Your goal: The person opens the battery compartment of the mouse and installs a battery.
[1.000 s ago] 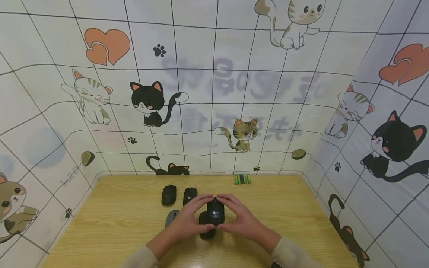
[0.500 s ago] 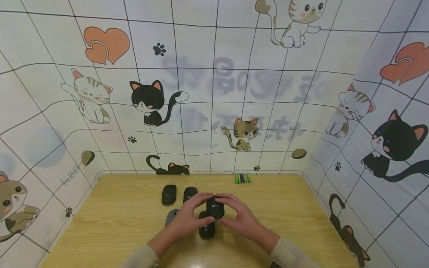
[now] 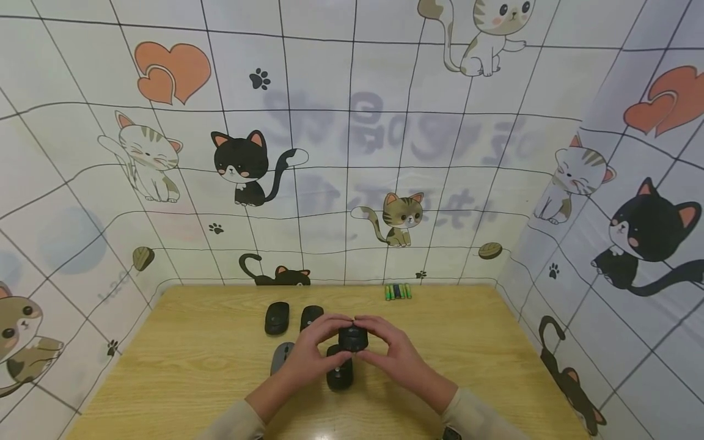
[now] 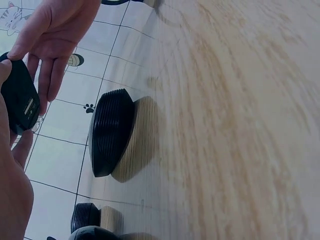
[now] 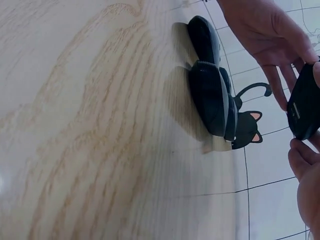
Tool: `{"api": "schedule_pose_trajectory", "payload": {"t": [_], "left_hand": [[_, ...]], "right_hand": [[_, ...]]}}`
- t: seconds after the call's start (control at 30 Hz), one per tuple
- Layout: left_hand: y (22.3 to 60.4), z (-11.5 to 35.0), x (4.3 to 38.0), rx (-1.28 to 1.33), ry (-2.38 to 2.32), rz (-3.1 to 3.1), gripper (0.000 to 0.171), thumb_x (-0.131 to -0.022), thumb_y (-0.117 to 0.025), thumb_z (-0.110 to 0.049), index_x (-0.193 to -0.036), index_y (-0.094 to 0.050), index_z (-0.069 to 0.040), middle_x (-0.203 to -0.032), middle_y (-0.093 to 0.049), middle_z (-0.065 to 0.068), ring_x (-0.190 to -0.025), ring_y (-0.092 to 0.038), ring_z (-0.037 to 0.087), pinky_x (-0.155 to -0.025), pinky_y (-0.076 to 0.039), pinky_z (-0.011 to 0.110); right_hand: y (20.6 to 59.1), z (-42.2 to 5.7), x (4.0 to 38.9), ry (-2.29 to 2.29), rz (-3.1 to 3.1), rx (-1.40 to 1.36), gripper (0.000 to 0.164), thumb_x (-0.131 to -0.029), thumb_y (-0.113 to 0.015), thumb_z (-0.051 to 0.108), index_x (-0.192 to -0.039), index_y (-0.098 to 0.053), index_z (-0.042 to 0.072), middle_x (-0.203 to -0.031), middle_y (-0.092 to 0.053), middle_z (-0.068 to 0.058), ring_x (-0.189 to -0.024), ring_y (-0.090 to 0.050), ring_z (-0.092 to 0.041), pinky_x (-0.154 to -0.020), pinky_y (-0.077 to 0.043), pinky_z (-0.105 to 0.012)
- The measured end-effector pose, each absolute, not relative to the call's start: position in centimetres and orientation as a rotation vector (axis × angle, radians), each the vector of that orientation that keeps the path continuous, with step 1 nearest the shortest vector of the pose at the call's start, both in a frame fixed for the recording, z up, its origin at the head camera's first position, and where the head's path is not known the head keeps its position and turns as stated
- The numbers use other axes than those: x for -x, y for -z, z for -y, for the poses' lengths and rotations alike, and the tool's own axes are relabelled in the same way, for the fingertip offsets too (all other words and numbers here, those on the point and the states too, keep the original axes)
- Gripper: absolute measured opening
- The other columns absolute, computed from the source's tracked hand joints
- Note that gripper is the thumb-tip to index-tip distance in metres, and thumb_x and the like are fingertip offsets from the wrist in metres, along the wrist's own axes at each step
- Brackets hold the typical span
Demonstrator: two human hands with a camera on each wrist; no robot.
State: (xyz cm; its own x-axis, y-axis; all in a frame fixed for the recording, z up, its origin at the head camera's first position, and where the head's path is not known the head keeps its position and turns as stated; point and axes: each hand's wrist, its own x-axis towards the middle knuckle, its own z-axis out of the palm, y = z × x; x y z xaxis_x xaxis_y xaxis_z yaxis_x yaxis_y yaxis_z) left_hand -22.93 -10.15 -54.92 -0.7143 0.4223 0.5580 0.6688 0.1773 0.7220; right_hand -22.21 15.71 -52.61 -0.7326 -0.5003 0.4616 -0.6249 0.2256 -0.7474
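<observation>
I saw the left grip and right grip pinching a mouse above the desk, likely for steadiness. A second mouse lay at its seven o'clock, batteries at one, perhaps kept tidy.

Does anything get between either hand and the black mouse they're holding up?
Nothing visible does: fingers of both the left hand and right hand meet the held mouse directly. Another black mouse lies on the table, apart from it and outside the grip.
</observation>
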Motion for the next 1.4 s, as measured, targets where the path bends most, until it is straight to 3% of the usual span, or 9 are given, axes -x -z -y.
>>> {"api": "schedule_pose_trajectory", "payload": {"t": [0.13, 0.33, 0.53, 0.93, 1.2, 1.4], "left_hand": [[54.7, 10.0, 22.8, 1.042, 1.6, 2.19, 0.051, -0.098, -0.088, -0.014, -0.145, -0.068, -0.022, -0.147, -0.064, 0.001, -0.138, -0.063, 0.024, -0.109, -0.059, 0.043], [54.6, 9.8, 22.7, 1.02, 1.66, 2.173, 0.047, -0.101, -0.084, -0.011, -0.145, -0.068, -0.018, -0.144, -0.065, 0.005, -0.136, -0.064, 0.026, -0.107, -0.06, 0.043], [54.5, 9.6, 22.6, 0.946, 1.749, 2.218, 0.042, -0.104, -0.081, -0.015, -0.144, -0.069, -0.021, -0.143, -0.066, 0.002, -0.137, -0.063, 0.026, -0.104, -0.062, 0.043], [54.5, 9.2, 22.7, 0.953, 1.753, 2.203, 0.041, -0.104, -0.08, -0.011, -0.143, -0.069, -0.018, -0.139, -0.068, 0.005, -0.131, -0.068, 0.027, -0.097, -0.066, 0.038], [54.4, 9.2, 22.9, 0.927, 1.602, 2.266, 0.037, -0.105, -0.08, -0.016, -0.139, -0.07, -0.025, -0.13, -0.073, -0.004, -0.109, -0.073, 0.016, -0.086, -0.067, 0.036], [54.2, 9.1, 22.6, 0.894, 1.654, 2.288, 0.039, -0.105, -0.08, -0.018, -0.143, -0.069, -0.024, -0.132, -0.072, -0.002, -0.108, -0.071, 0.017, -0.083, -0.067, 0.035]], "right_hand": [[52.4, -15.6, 22.1, -1.596, 2.389, -1.055, 0.055, -0.102, -0.082, 0.016, -0.154, -0.064, 0.016, -0.159, -0.06, -0.012, -0.147, -0.057, -0.033, -0.116, -0.052, -0.058], [52.1, -15.3, 22.0, -1.593, 2.415, -0.973, 0.053, -0.103, -0.081, 0.02, -0.154, -0.065, 0.022, -0.155, -0.064, -0.002, -0.147, -0.057, -0.027, -0.121, -0.05, -0.049], [52.0, -14.9, 22.0, -1.528, 2.321, -1.0, 0.049, -0.101, -0.082, 0.014, -0.148, -0.07, 0.016, -0.145, -0.07, -0.003, -0.136, -0.066, -0.028, -0.114, -0.056, -0.041], [52.1, -15.0, 22.3, -1.586, 2.305, -0.962, 0.04, -0.103, -0.08, 0.012, -0.141, -0.072, 0.018, -0.134, -0.072, 0.001, -0.126, -0.069, -0.022, -0.108, -0.06, -0.044], [52.3, -14.8, 22.3, -1.616, 2.292, -0.953, 0.039, -0.106, -0.077, 0.012, -0.144, -0.069, 0.012, -0.134, -0.072, -0.002, -0.116, -0.072, -0.022, -0.092, -0.066, -0.04], [52.4, -14.7, 22.3, -1.629, 2.323, -0.928, 0.042, -0.106, -0.076, 0.014, -0.146, -0.068, 0.021, -0.133, -0.071, -0.001, -0.109, -0.073, -0.021, -0.083, -0.068, -0.036]]}}
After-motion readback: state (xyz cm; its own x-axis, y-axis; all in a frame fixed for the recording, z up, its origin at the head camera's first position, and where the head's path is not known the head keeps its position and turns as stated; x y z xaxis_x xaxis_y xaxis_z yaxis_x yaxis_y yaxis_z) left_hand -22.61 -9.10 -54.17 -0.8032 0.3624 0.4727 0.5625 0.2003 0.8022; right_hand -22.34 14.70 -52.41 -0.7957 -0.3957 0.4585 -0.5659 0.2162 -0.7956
